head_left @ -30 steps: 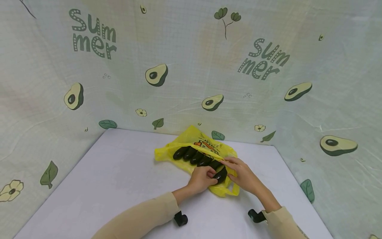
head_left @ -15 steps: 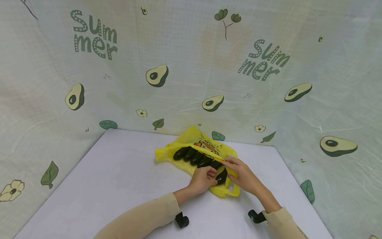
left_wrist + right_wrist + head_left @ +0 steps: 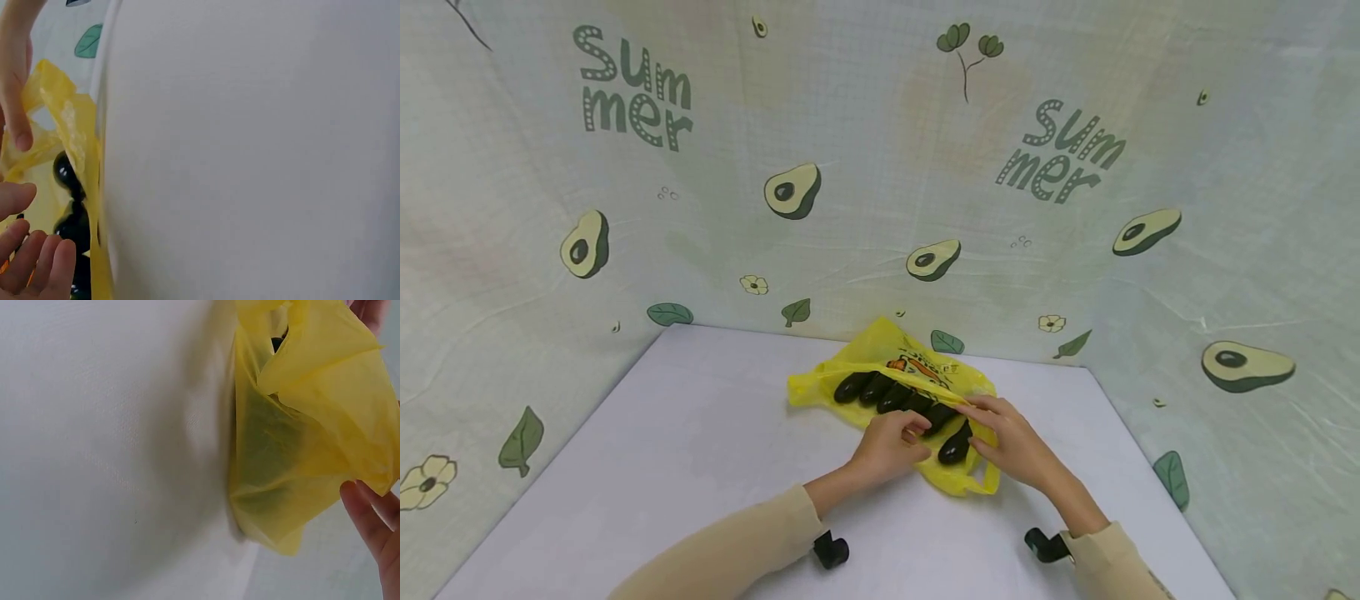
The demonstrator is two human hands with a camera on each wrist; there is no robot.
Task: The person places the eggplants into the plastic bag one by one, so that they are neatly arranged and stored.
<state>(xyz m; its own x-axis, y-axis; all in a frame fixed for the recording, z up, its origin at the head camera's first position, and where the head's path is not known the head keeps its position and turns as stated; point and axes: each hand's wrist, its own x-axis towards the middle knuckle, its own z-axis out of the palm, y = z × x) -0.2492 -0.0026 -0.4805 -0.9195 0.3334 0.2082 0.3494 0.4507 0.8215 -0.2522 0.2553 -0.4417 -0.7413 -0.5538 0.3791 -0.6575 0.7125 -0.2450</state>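
Observation:
A yellow plastic bag lies on the table with its mouth held apart. Several glossy black eggplants lie in a slanting row inside it. One eggplant sits by itself near the right end, between the hands. My left hand is at the bag's near side, fingers loosely bent around nothing; in the left wrist view its fingers are spread apart beside the dark eggplants. My right hand holds the upper rim of the bag at its right end; its fingertips meet the yellow plastic in the right wrist view.
The white table extends around the bag on all sides. A printed cloth with avocado pictures hangs behind and at both sides. Black wrist mounts stick out from both sleeves.
My left hand has let go of the rightmost eggplant and drawn back to the left. That eggplant now lies uncovered in the bag. My right hand stays at the bag's rim.

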